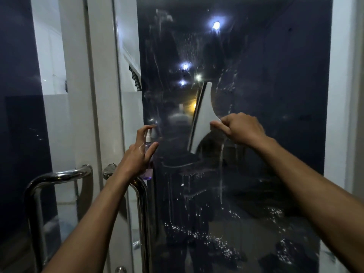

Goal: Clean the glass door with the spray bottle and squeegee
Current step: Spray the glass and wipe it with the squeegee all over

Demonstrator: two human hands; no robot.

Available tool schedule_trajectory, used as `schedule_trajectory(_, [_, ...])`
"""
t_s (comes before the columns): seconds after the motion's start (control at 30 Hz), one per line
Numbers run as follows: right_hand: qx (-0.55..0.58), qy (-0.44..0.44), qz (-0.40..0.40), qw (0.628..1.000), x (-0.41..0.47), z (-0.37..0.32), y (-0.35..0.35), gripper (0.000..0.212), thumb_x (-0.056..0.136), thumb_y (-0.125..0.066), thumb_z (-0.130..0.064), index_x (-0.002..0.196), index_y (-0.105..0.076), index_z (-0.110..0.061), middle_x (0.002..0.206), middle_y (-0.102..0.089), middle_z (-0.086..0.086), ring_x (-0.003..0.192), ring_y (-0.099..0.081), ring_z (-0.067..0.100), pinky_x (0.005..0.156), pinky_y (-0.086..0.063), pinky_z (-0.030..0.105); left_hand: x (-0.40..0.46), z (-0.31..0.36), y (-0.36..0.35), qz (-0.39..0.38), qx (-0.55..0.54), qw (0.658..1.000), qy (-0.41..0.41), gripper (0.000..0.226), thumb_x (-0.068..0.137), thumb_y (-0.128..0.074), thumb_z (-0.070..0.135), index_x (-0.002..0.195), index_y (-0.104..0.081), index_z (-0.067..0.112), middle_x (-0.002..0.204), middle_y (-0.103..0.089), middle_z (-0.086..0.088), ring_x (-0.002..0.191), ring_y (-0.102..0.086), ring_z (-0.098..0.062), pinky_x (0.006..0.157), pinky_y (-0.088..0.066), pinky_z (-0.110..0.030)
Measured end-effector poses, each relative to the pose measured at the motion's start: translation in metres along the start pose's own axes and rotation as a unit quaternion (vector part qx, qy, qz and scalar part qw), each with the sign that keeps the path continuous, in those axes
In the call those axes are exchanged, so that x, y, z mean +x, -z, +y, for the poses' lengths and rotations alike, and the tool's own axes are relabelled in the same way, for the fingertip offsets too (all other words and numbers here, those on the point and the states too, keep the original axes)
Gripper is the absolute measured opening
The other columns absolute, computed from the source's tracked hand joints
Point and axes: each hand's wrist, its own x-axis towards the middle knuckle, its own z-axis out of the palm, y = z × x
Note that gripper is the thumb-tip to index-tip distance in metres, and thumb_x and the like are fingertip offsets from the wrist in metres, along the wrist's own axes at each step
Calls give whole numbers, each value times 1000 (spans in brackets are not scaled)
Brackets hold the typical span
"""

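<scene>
We've got the squeegee (201, 117) gripped by its handle in our right hand (241, 129), blade near vertical against the glass door (266, 85), mid-pane. Left hand (138, 152) is curled round the spray bottle (148, 152), held upright close to the pane's left edge, just above the steel door handles (61, 174). Wet streaks and droplets (216, 241) on the lower pane

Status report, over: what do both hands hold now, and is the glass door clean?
Left hand grips spray bottle. Right hand holds squeegee, blade upright on glass door. Streaks and droplets remain. Nothing blocking.
</scene>
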Motion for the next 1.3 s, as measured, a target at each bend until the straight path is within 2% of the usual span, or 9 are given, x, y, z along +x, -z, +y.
schedule_trajectory(0.1, [117,-48,-17,992,5,-43,-22,60,98,-33,-68,80,-66,-22,80,-66,3,82,-63,31,68,-45,39,-2,1,1,10,-3,1000,-1,54,97,-43,55,141,-13,45,81,-70,-8,59,-70,-20,67,-62,-50])
schedule_trajectory(0.23, [298,-133,28,945,-15,-94,-67,56,105,-42,-49,60,-48,-15,56,-48,-4,55,-49,19,53,-34,37,-1,0,0,24,-12,1000,13,54,99,-44,52,143,-13,43,85,-71,-8,60,-71,-19,65,-62,-49])
schedule_trajectory(0.33, [334,-169,37,927,-49,-96,-103,54,104,-44,-48,59,-49,-18,56,-51,-2,50,-46,13,44,-29,23,-1,0,2,31,-20,999,14,56,96,-41,58,143,-13,43,83,-71,-6,56,-71,-18,62,-62,-48])
schedule_trajectory(0.47, [276,-199,18,940,-89,-56,-127,52,103,-41,-54,64,-52,-21,70,-63,6,67,-59,28,56,-35,35,-1,0,2,26,-42,999,10,57,92,-41,63,140,-13,50,89,-71,-5,61,-72,-18,63,-63,-48])
schedule_trajectory(0.67, [217,-129,31,967,-97,-17,-113,57,100,-36,-63,62,-50,-23,59,-54,-3,58,-55,18,51,-33,34,-1,6,3,35,-52,998,-20,51,96,-44,57,137,-16,56,84,-70,-1,57,-72,-14,59,-63,-44])
schedule_trajectory(0.8, [161,-47,-20,986,-67,-46,-92,57,99,-33,-66,70,-57,-23,66,-59,-5,66,-57,19,54,-33,33,0,6,1,43,-56,997,-25,47,101,-47,48,137,-17,57,79,-73,-13,58,-72,-21,63,-62,-52])
schedule_trajectory(0.97, [87,-15,-57,995,-52,-89,-97,58,100,-35,-64,65,-47,-20,65,-53,-3,64,-50,24,64,-33,37,0,1,-3,49,-40,998,-6,51,102,-47,44,141,-15,51,83,-72,-21,63,-71,-28,68,-60,-56])
schedule_trajectory(1.13, [-31,-28,-97,994,-48,-11,-61,52,97,-33,-71,75,-56,-29,85,-66,3,82,-66,26,68,-41,36,-1,1,-5,39,-45,998,5,51,103,-48,43,140,-13,52,82,-71,-12,66,-71,-28,68,-60,-56])
schedule_trajectory(1.3, [-103,-49,-89,989,-48,87,-15,57,91,-28,-78,91,-68,-38,71,-56,-12,59,-50,4,51,-28,25,-7,13,-12,38,-40,998,11,51,104,-47,40,143,-15,45,83,-72,-13,66,-71,-27,67,-60,-54])
